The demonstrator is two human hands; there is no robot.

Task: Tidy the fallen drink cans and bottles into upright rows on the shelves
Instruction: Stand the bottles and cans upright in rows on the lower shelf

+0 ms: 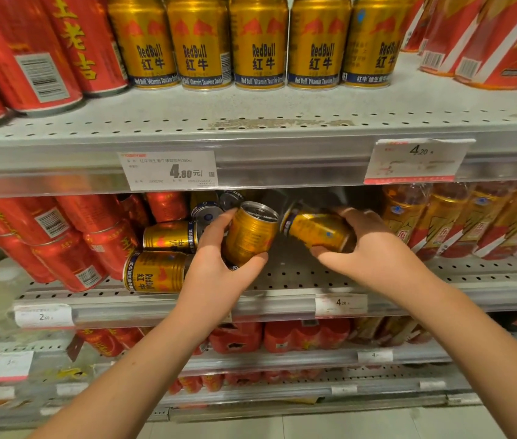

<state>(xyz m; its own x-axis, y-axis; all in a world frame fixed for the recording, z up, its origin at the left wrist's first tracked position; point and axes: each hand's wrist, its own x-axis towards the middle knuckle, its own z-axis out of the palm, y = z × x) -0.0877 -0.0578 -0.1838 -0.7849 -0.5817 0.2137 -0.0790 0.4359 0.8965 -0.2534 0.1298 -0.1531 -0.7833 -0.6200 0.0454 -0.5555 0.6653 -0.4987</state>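
Note:
On the middle shelf (298, 274) my left hand (216, 264) grips a gold Red Bull can (251, 232), tilted with its top toward the upper right. My right hand (368, 248) holds a second gold can (317, 231) nearly on its side, top pointing left. Two gold cans lie fallen to the left, one in front (154, 272) and one behind it (170, 236). More fallen gold cans (208, 212) show their ends further back. Several gold cans (258, 42) stand upright in a row on the shelf above.
Red cans (70, 242) lean in a pile at the left of the middle shelf. Bottles with yellow and red labels (460, 220) stand at the right. Red cans (29, 49) and red cartons (485, 39) flank the upper row. Price tags (171, 171) hang on the shelf edges.

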